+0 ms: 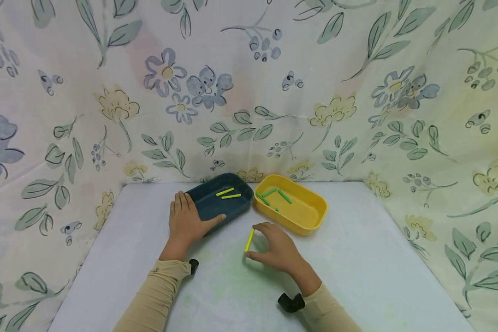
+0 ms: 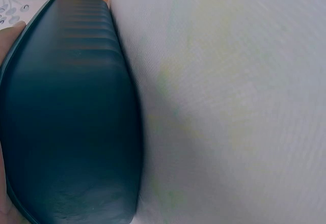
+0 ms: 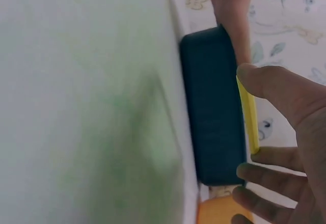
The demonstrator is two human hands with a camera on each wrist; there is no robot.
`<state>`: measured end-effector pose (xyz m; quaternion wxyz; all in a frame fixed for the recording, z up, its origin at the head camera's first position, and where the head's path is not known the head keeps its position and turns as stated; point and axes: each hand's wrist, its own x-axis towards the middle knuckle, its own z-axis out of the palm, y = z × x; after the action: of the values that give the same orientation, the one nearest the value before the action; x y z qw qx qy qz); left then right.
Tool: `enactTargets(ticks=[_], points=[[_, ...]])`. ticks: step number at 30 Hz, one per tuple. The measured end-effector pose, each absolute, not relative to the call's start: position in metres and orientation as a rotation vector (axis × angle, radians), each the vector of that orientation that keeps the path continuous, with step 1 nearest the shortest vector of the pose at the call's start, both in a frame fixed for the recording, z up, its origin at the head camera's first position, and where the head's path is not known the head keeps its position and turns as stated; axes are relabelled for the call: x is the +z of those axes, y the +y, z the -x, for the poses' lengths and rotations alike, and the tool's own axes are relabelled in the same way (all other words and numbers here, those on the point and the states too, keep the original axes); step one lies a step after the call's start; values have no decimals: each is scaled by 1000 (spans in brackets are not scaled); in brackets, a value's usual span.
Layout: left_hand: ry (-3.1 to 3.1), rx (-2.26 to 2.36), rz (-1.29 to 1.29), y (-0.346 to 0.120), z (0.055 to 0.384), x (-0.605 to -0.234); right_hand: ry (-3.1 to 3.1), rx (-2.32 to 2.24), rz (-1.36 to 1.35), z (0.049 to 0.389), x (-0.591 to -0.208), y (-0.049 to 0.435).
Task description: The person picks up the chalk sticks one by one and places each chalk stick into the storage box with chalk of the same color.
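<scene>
My right hand [image 1: 277,248] holds a yellow chalk stick [image 1: 249,240] by its two ends, thumb at the near end and forefinger at the far end, above the table. In the right wrist view the same chalk [image 3: 248,114] spans from thumb to forefinger, the other fingers spread below it. My left hand [image 1: 186,223] rests on the left end of a dark teal tray [image 1: 209,210], fingers straight and thumb stretched along the near rim. Two yellow chalk sticks [image 1: 231,196] lie inside this tray.
A yellow tray [image 1: 305,210] with several green chalk pieces [image 1: 285,197] stands just right of the teal one. Green and yellow smudges mark the white tablecloth [image 1: 216,286]. Behind the table hangs a flowered cloth [image 1: 249,152].
</scene>
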<state>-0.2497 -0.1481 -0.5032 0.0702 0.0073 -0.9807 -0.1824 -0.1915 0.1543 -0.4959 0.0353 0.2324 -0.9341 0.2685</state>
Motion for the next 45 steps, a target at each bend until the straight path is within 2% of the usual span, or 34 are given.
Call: enactTargets(ticks=[17,45], points=[[-2957,-554,-22,-149,251,-504,-2790,966,-633,215,-480,157],[-2956,-540,-14,-147,250,-502,-2772,823,-408,240,-468,137]])
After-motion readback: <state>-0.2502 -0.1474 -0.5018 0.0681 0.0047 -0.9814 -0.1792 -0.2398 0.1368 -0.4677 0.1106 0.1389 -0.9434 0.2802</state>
